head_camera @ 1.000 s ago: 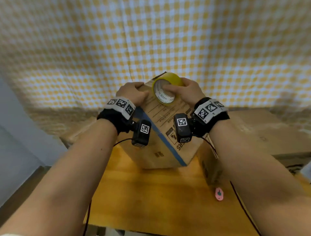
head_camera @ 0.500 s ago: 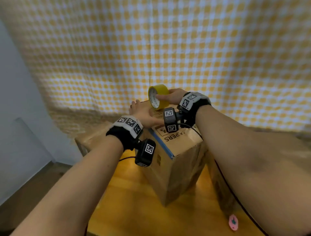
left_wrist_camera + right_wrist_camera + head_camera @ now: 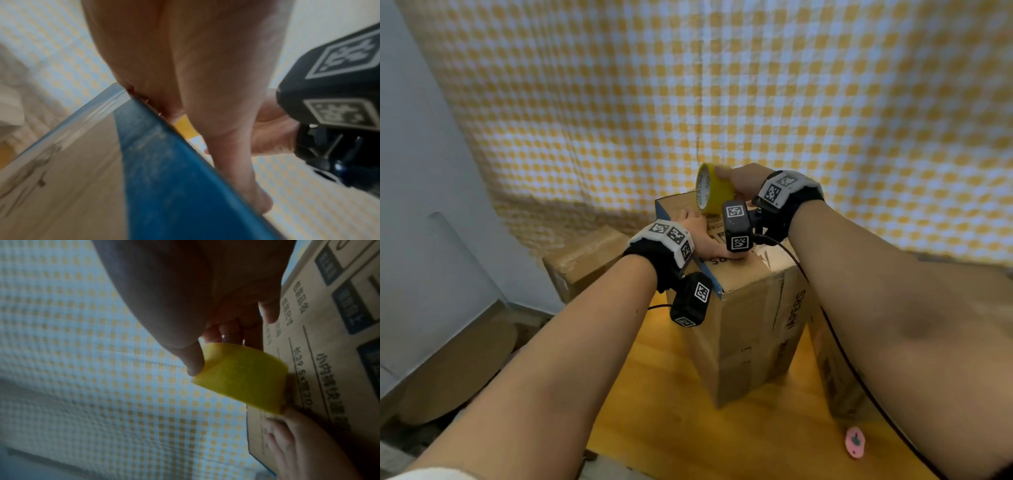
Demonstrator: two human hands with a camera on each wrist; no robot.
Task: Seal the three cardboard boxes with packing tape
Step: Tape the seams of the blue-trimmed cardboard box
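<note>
Head view puts the yellow tape roll (image 3: 714, 188) at the far end of the tall cardboard box (image 3: 750, 308), its lower edge at the box top, core facing left. My right hand (image 3: 744, 181) grips it, thumb on the outer band and fingers curled through the core. My left hand (image 3: 697, 236) lies flat on the box top just near of the roll, fingers straight, pressing the lid down. The lid runs long from far to near, toward me, so I judge the roll has to travel that way, straight over the spot my left hand covers. A second box (image 3: 585, 260) sits at the left and a third (image 3: 835, 383) at the right, on the wooden table (image 3: 671, 428)
</note>
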